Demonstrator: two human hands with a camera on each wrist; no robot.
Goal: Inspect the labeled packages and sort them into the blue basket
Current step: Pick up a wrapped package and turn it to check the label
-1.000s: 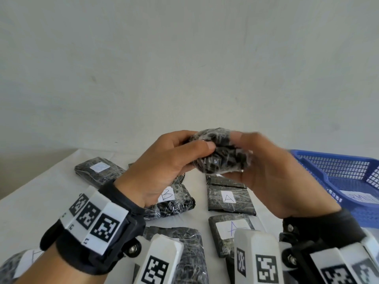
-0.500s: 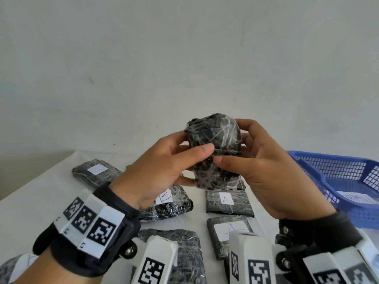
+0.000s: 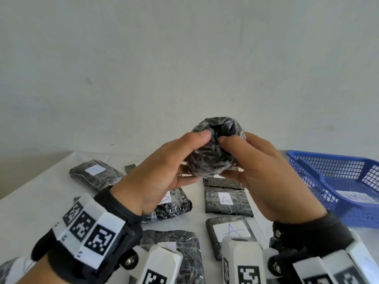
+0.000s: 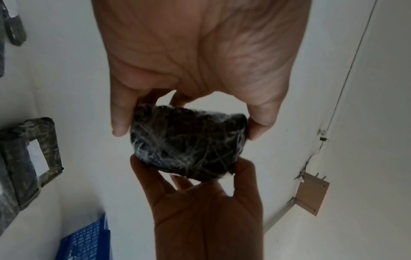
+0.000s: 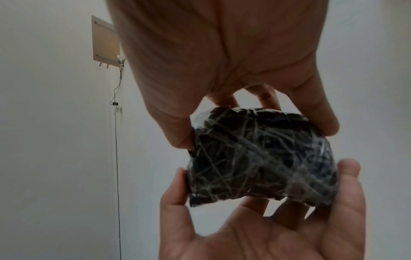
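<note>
Both hands hold one black, plastic-wrapped package (image 3: 213,154) in the air above the table, with no label showing on its visible sides. My left hand (image 3: 190,158) pinches it from the left, thumb on top and fingers beneath. My right hand (image 3: 229,158) grips the right side the same way. In the left wrist view the package (image 4: 189,142) sits between my left hand (image 4: 186,130) above and my right hand below. The right wrist view shows the package (image 5: 255,158) under the right hand (image 5: 258,137). The blue basket (image 3: 328,171) stands at the right.
Several wrapped packages lie on the white table (image 3: 41,201) below my hands: two labelled A (image 3: 227,199) (image 3: 231,232), one half hidden under my left wrist (image 3: 172,203), one at the far left (image 3: 95,174). A white paper (image 3: 356,196) lies in the basket. A plain wall stands behind.
The hands have turned the package from lying flat to standing on end and then further over, so a dark folded end now faces up. Both hands kept hold of it.
</note>
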